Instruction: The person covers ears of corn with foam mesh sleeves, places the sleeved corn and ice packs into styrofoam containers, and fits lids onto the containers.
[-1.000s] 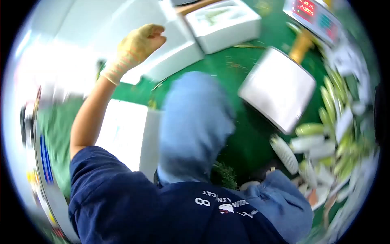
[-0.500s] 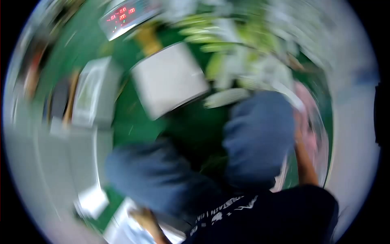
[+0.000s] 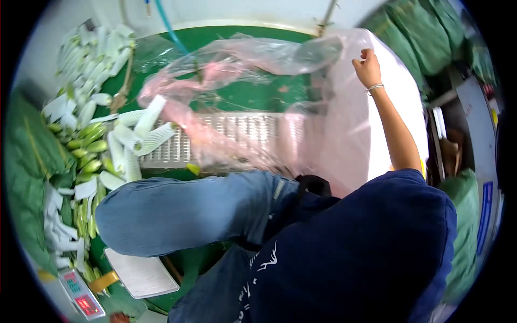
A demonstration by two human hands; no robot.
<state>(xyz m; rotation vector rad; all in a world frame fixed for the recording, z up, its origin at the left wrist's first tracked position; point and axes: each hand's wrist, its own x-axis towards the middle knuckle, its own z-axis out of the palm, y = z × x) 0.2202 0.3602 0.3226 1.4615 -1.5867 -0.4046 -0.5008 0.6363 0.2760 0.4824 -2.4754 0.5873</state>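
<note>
My right hand (image 3: 368,67), bare with a thin bracelet at the wrist, is stretched out to the upper right. Its fingers pinch the edge of a large pink see-through plastic bag (image 3: 307,129). The bag is draped over a white box (image 3: 412,107) and trails left across a white slatted crate (image 3: 242,129). My left hand is out of view. My knee in blue jeans (image 3: 161,215) is bent across the middle of the view, and my dark blue shirt fills the lower right.
Green produce in white foam net sleeves (image 3: 134,134) is piled along the left of the green floor (image 3: 242,97). A weighing scale (image 3: 140,274) with a red-digit display (image 3: 81,299) stands at the lower left. Green sacks (image 3: 425,32) lie at the upper right and left.
The view has swung away from the scale and white foam boxes to the pink bag. My gloved left hand has left the view; my right hand now holds the bag's edge.
</note>
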